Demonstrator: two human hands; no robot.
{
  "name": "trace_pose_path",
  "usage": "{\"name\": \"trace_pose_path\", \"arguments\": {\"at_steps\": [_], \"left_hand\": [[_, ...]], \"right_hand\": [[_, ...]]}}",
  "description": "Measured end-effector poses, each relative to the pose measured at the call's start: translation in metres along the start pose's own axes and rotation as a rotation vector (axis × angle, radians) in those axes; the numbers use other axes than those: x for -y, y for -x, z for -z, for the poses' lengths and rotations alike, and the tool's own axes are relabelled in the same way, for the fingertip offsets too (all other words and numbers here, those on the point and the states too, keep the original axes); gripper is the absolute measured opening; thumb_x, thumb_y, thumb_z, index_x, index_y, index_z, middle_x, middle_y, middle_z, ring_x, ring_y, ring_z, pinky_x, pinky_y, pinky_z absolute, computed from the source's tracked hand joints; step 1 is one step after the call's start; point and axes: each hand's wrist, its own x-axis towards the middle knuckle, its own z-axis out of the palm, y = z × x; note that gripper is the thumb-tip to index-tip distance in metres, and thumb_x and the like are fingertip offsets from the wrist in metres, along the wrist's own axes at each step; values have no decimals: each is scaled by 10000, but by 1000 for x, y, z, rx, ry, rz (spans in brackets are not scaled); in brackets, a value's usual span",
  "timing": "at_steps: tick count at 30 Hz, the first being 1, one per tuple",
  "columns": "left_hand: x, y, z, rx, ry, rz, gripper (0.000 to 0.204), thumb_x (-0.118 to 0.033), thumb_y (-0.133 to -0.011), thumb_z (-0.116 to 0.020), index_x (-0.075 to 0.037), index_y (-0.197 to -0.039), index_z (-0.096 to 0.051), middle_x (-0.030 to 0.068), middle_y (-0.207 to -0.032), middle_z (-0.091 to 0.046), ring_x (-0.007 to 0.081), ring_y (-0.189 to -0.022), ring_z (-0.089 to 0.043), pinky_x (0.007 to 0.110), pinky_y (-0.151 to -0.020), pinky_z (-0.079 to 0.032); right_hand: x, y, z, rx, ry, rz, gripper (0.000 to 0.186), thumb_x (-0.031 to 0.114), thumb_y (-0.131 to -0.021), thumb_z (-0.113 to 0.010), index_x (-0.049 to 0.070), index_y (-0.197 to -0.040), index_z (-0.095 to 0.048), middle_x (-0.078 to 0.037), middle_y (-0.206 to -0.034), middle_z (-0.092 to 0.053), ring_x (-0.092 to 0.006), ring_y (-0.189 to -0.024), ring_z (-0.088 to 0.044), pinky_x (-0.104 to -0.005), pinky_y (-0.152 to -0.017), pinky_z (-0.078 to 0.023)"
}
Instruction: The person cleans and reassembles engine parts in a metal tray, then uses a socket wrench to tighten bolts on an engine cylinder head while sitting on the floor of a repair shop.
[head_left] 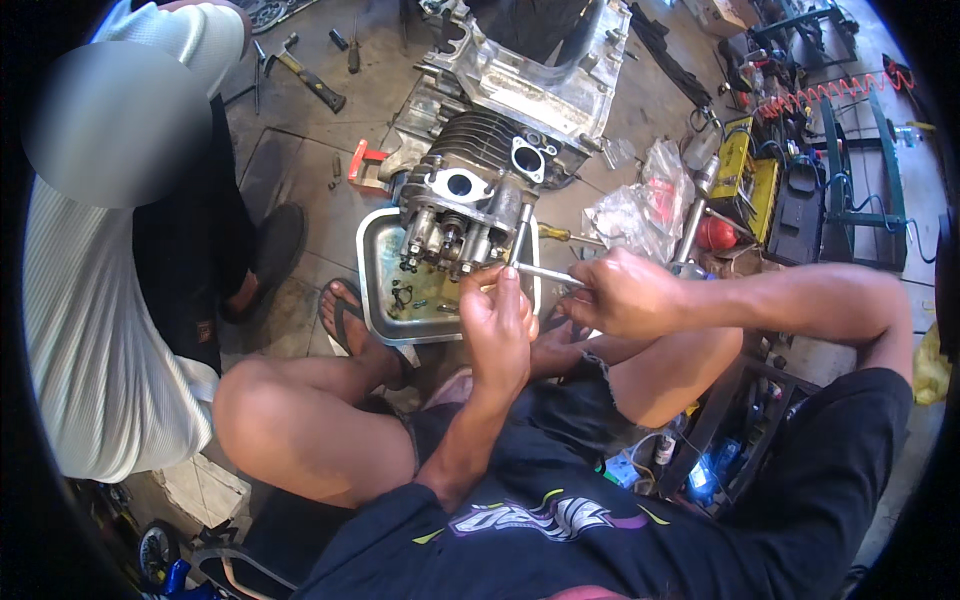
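Note:
An engine block with a finned cylinder (480, 140) lies ahead of me, its cylinder head (462, 186) with exposed valve parts facing my side. Below the head sits a metal tray (412, 332) holding liquid and several small loose parts. My right hand (628, 292) is wrapped round the handle of an L-shaped wrench (550, 274). The wrench's other leg runs up alongside the head's right edge. At the bend, my left hand (497, 325) is closed with its thumb and fingers against the wrench. Just what its fingertips touch is partly hidden.
A person in a white top (110, 330) is close on my left. A hammer (305, 82) lies on the floor at the far left. To the right are a yellow-handled screwdriver (556, 233), a plastic bag (650, 200), a yellow toolbox (735, 165) and a red coiled hose (820, 97).

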Motion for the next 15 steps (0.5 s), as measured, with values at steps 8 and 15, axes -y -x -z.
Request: {"name": "trace_pose_path", "arguments": {"at_steps": [8,15], "left_hand": [[9,1,1,-41,-287,-120,146,-150,-1019,-517,-34,-1074,-447,-28,-604,-387,32,-454,-305,224,-394,-265],[1,0,0,-26,-253,-114,142,-135,-1004,-534,-31,-1059,-455,-24,-622,-389,41,-465,-313,228,-403,-251]], "right_hand": [[-28,-7,-55,-179,-222,26,406,377,-938,-602,-1,-793,-630,-233,-604,-588,-430,-593,-608,-493,-552,-480],[-44,-28,-97,-369,-319,141,346,322,-930,-583,-4,-827,-638,-237,-627,-598,-440,-620,-610,-503,-579,-487]]}}
